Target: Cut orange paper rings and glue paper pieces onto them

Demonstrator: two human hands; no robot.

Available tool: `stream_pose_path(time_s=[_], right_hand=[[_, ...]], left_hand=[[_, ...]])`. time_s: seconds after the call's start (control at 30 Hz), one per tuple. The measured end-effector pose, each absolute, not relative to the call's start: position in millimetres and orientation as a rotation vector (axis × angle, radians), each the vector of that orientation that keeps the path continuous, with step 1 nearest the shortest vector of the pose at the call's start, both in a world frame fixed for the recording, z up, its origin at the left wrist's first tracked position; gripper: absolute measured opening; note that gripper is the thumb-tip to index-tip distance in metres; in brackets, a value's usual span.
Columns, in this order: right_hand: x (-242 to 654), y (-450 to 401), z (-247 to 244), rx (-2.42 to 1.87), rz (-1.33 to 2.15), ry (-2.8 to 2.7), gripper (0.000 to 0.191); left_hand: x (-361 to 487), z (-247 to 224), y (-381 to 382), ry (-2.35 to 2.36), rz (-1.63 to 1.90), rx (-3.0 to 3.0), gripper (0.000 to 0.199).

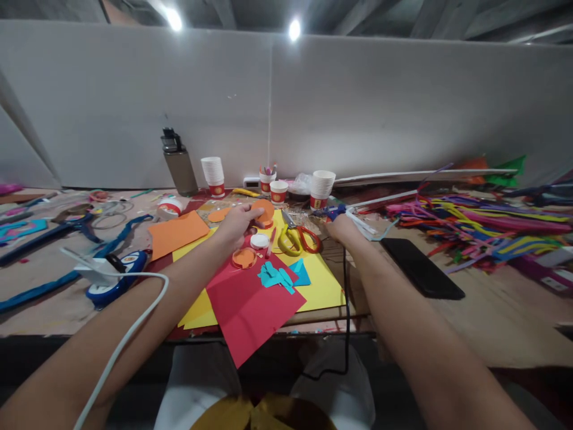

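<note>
My left hand (235,226) pinches a round orange paper piece (263,210) with a red edge underneath. In my right hand (342,228) is a blue hot glue gun (330,211), its black cord (346,298) hanging over the table edge. Between the hands lie scissors with yellow handles (290,242) and red handles (310,240). Below my left hand are an orange-filled ring (244,258) and a small white round piece (259,240). Turquoise paper scraps (275,276) rest on a red sheet (255,310), which overlaps yellow paper (322,286).
Stacked paper cups (212,176) and another stack (322,188) stand at the back, near a dark bottle (179,164). A black phone (421,267) and colourful pipe cleaners (483,221) lie right. Orange paper (176,233) and a white cable (134,328) are left.
</note>
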State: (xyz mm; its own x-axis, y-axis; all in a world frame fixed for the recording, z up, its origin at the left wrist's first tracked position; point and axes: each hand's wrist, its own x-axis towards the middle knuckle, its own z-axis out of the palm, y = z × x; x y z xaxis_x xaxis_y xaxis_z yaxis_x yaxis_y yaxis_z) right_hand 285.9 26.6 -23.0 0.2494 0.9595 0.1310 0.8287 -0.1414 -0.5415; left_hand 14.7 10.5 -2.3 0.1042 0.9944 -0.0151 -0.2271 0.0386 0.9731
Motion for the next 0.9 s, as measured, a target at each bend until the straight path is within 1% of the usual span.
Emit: stream_pose_path(time_s=[0.1, 0.27, 0.37, 0.53, 0.67, 0.77, 0.9], right_hand=[[285.2, 23.9, -20.5, -1.988, 0.310, -1.583, 0.034], [287.7, 21.2, -15.3, -1.938, 0.303, -1.448, 0.030], [286.8, 21.0, -12.7, -1.851, 0.403, -1.388, 0.029], [272.9, 12.5, -7.0, -1.632, 0.615, -1.380, 0.032], [255.3, -1.0, 0.9, -1.434, 0.773, -1.364, 0.025], [244.4, -10.1, 3.5, -1.336, 0.847, -1.430, 0.021], [238.6, -15.9, 0.3, -1.285, 0.887, -1.580, 0.023]], left_hand=[[15.7, -5.8, 16.4, 0.982, 1.259, 1.037, 0.016], [7.9, -31.4, 24.9, 1.050, 1.350, 1.145, 0.020], [3.9, -39.5, 23.5, 1.102, 1.318, 1.248, 0.020], [4.5, -37.4, 20.1, 1.081, 1.276, 1.233, 0.017], [3.0, -40.3, 25.2, 1.064, 1.276, 1.218, 0.017], [0.7, -43.7, 28.7, 1.065, 1.274, 1.228, 0.014], [1.6, -45.0, 27.1, 1.061, 1.256, 1.240, 0.013]])
